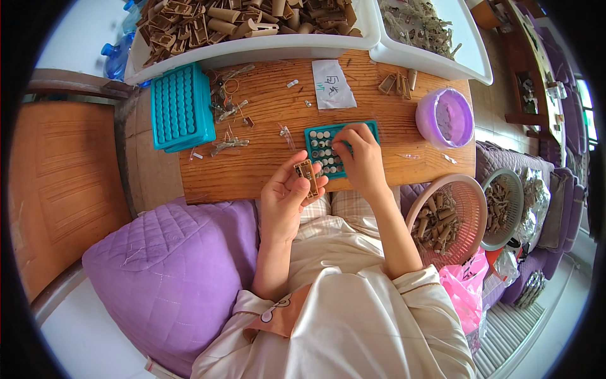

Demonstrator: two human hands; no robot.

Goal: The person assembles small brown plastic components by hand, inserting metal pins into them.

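Observation:
My left hand (282, 205) is closed round a small brown plastic casing (307, 178), its open side with small fittings turned up. Beside it on the wooden table lies a teal tray (360, 126) with rows of small round pieces (320, 144), most of them whitish. Over the tray's right part, my right hand (360, 156) has its fingers bent together and pointing down at the pieces. Whatever those fingertips hold, if anything, is hidden. The hand covers part of the tray.
Stacked teal trays (182, 107) stand left, beside loose wired parts (230, 101). A white bin (252, 50) of brown casings and another white bin (435, 60) line the back. A purple tub (429, 129) stands right; a pink basket (473, 221) of casings sits below the table edge.

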